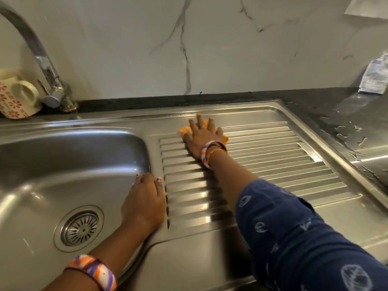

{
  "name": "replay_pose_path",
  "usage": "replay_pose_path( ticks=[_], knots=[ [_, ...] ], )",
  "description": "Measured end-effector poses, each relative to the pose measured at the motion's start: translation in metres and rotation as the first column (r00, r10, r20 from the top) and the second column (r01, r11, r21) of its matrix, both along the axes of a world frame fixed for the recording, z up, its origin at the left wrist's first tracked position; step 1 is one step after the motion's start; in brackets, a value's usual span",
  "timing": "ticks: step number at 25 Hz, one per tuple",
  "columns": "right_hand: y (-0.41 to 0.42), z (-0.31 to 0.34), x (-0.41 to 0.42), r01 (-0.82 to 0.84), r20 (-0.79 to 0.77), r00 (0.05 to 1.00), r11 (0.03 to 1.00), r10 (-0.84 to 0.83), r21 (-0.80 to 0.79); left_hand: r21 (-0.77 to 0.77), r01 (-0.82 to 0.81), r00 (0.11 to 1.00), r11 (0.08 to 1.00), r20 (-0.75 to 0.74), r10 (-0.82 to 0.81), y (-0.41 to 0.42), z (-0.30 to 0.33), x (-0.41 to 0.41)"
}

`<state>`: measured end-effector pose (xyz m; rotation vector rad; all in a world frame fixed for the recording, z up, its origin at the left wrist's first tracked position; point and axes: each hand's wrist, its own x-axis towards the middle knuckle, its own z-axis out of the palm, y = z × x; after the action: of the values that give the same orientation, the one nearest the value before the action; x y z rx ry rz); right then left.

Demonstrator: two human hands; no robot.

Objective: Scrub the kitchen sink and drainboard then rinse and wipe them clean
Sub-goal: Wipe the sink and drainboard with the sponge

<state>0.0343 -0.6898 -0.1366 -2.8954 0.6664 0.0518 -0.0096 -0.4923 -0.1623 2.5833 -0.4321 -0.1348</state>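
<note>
Sink (42, 164) occupies the left of the steel unit, its basin dull grey with a round drain (79, 228) near the front. Drainboard (273, 156) adjoins it on the right — a ridged panel set within a raised rim, with light glinting off several ribs.

Right hand (202, 136) lies flat at the far left corner of the drainboard, fingers straight and spread, palm pressing an orange cloth (184, 130) onto the metal. The cloth shows only at the edges of the hand, beyond the fingertips and at either side; nothing is curled around it. Bangles (211, 151) sit on that wrist, and a dark blue patterned sleeve (304, 238) covers the forearm.

Left hand (144, 203) rests on the ridge between basin and drainboard, fingers extended and lying along the steel, fingertips near the basin's back right corner. It holds nothing. A striped orange and purple bangle (94, 269) circles that wrist.

Tap (45, 66) rises at the back left, with a floral mug (16, 95) lying on its side beside its base. Dark countertop (336, 114) to the right carries streaks and droplets of water — a plastic packet (375, 76) leans against the marble-patterned wall (147, 49) behind it.
</note>
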Motion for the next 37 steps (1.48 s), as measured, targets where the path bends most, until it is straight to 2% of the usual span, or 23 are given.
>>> replay_pose_path(
  ticks=[3, 5, 8, 11, 13, 16, 19, 23, 27, 29, 31, 33, 34, 35, 36, 37],
  knots=[
    [0.031, 0.003, -0.004, -0.086, -0.02, 0.996, 0.996, 0.086, -0.003, 0.041, -0.06, 0.998, 0.997, 0.018, 0.06, -0.002, 0.015, -0.005],
    [0.05, 0.006, -0.017, -0.129, -0.027, 0.991, 0.992, 0.129, 0.012, 0.154, -0.059, 0.998, 0.986, 0.014, 0.058, -0.002, 0.021, -0.011],
    [0.091, 0.003, -0.042, -0.241, 0.009, 0.97, 0.97, 0.241, 0.026, 0.357, 0.064, 0.998, 0.932, -0.006, -0.066, 0.017, 0.031, -0.018],
    [0.138, -0.001, -0.066, -0.397, -0.042, 0.918, 0.914, 0.394, -0.085, 0.463, 0.223, 0.974, 0.858, -0.145, -0.175, 0.066, 0.032, -0.016],
    [0.163, 0.001, -0.081, -0.468, -0.149, 0.882, 0.868, 0.447, -0.165, 0.511, 0.225, 0.965, 0.829, -0.236, -0.117, 0.111, 0.029, -0.012],
    [0.192, 0.011, -0.097, -0.46, -0.281, 0.872, 0.868, 0.401, -0.188, 0.548, 0.123, 0.955, 0.828, -0.292, 0.052, 0.169, 0.029, -0.015],
    [0.218, 0.019, -0.112, -0.408, -0.31, 0.876, 0.91, 0.368, -0.071, 0.51, 0.065, 0.96, 0.858, -0.267, 0.087, 0.208, 0.034, -0.028],
    [0.24, 0.026, -0.12, -0.319, -0.273, 0.911, 0.948, 0.31, 0.014, 0.443, -0.03, 0.988, 0.896, -0.121, 0.093, 0.225, 0.04, -0.048],
    [0.261, 0.022, -0.116, -0.203, -0.253, 0.942, 0.975, 0.22, 0.094, 0.415, 0.02, 0.992, 0.91, -0.12, 0.033, 0.231, 0.043, -0.049],
    [0.275, 0.023, -0.113, -0.16, -0.241, 0.949, 0.969, 0.204, 0.189, 0.417, 0.051, 0.992, 0.907, -0.127, 0.003, 0.234, 0.041, -0.046],
    [0.285, 0.023, -0.112, -0.115, -0.188, 0.961, 0.912, 0.203, 0.394, 0.47, 0.082, 0.992, 0.879, -0.127, -0.024, 0.234, 0.039, -0.042],
    [0.286, 0.028, -0.119, -0.061, -0.04, 0.992, 0.713, 0.124, 0.699, 0.53, 0.136, 0.986, 0.837, -0.152, -0.063, 0.231, 0.041, -0.034],
    [0.279, 0.028, -0.123, -0.081, 0.057, 0.997, 0.659, 0.058, 0.748, 0.548, 0.174, 0.979, 0.818, -0.183, -0.086, 0.229, 0.042, -0.03],
    [0.267, 0.029, -0.129, -0.116, 0.142, 0.99, 0.7, 0.02, 0.705, 0.555, 0.22, 0.969, 0.802, -0.218, -0.115, 0.224, 0.044, -0.026],
    [0.249, 0.032, -0.136, -0.138, 0.203, 0.979, 0.836, 0.033, 0.532, 0.548, 0.269, 0.957, 0.792, -0.243, -0.157, 0.217, 0.046, -0.023],
    [0.226, 0.032, -0.144, -0.1, 0.215, 0.976, 0.954, 0.039, 0.282, 0.525, 0.31, 0.945, 0.792, -0.259, -0.198, 0.207, 0.05, -0.021]
  ],
)
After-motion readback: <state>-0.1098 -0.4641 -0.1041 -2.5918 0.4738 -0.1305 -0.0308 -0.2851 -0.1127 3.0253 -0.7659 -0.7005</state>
